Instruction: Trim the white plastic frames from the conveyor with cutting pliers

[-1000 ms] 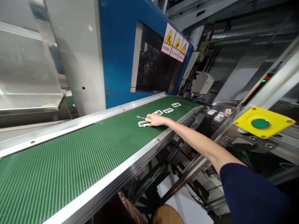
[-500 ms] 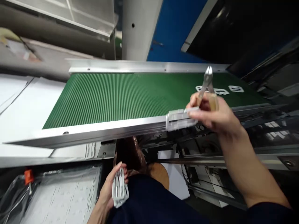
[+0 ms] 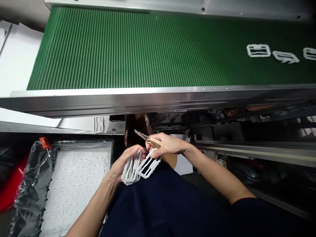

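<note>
My left hand (image 3: 123,162) is closed around a stack of white plastic frames (image 3: 131,171) in front of my lap. Close beside it, my right hand (image 3: 166,144) grips side cutters (image 3: 153,141) with pale handles, their jaws pointing left. The same hand pinches a white plastic frame (image 3: 148,164), tilted, its lower left edge touching or overlapping the stack. Whether more than one piece is in the right hand is hard to tell. More white frames (image 3: 258,50) lie on the right part of the green conveyor belt (image 3: 128,52).
A metal rail (image 3: 138,100) edges the belt's near side. At lower left stands a box lined with dark plastic (image 3: 33,184), holding rows of white pieces, with an orange-handled tool (image 3: 45,144) at its rim. One white frame (image 3: 98,124) lies on the ledge below the rail.
My right hand has come down and left from the belt's edge with the cutters and white plastic, meeting my left hand. The view has tilted down; the left hand still holds its stack.
</note>
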The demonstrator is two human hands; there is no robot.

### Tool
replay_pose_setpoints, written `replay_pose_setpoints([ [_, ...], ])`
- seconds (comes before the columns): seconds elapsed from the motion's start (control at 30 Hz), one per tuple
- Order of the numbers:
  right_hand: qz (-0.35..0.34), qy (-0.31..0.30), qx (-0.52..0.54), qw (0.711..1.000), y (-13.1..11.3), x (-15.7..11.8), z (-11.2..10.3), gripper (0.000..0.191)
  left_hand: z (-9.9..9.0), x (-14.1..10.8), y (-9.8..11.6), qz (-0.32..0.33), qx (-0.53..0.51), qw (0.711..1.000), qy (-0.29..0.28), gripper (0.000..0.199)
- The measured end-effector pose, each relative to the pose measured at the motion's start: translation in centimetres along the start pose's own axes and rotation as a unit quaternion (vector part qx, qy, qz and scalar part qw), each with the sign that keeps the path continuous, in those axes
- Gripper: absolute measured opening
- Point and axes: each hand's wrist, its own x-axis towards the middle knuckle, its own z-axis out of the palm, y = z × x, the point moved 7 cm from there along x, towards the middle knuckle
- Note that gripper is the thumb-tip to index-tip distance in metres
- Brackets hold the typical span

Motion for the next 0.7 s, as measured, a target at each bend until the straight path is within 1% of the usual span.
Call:
replay_pose_setpoints([
  [0.07, 0.011, -0.027, 0.040, 0.999, 0.8, 0.3, 0.7, 0.031, -0.4, 0.1, -0.4, 0.003, -0.036, 0.999, 0.041, 0.022],
  [0.13, 0.012, -0.037, 0.042, 0.998, 1.5, 0.8, 1.4, 0.032, -0.7, 0.2, -1.0, -0.006, -0.065, 0.995, 0.076, 0.021],
  [0.17, 0.007, -0.029, 0.030, 0.999, 1.8, 1.2, 1.6, 0.033, -0.8, 0.1, -1.3, -0.012, -0.078, 0.993, 0.090, 0.021],
  [0.23, -0.009, 0.007, 0.004, 1.000, 2.3, 1.8, 1.8, 0.034, -1.2, 0.0, -1.8, -0.019, -0.109, 0.988, 0.111, 0.022],
  [0.3, -0.018, 0.045, 0.007, 0.999, 2.8, 2.3, 1.7, 0.034, -1.5, -0.2, -2.0, -0.015, -0.125, 0.986, 0.106, 0.023],
  [0.33, -0.018, 0.053, 0.025, 0.998, 3.0, 2.4, 1.8, 0.035, -1.7, -0.3, -1.9, -0.007, -0.123, 0.987, 0.102, 0.023],
  [0.43, -0.026, 0.060, 0.086, 0.994, 3.3, 2.6, 2.0, 0.036, -2.5, -0.7, -1.3, 0.022, -0.076, 0.991, 0.103, 0.026],
  [0.5, -0.042, 0.071, 0.098, 0.992, 3.1, 2.5, 2.0, 0.035, -2.8, -0.8, -0.8, 0.023, -0.030, 0.994, 0.106, 0.029],
  [0.57, -0.059, 0.099, 0.064, 0.991, 2.7, 2.3, 1.7, 0.031, -2.6, -0.8, -0.4, 0.015, 0.026, 0.995, 0.092, 0.026],
  [0.7, -0.076, 0.196, -0.037, 0.977, 2.1, 1.6, 0.8, 0.025, -2.1, -1.1, 0.5, 0.024, 0.120, 0.989, 0.080, 0.022],
])
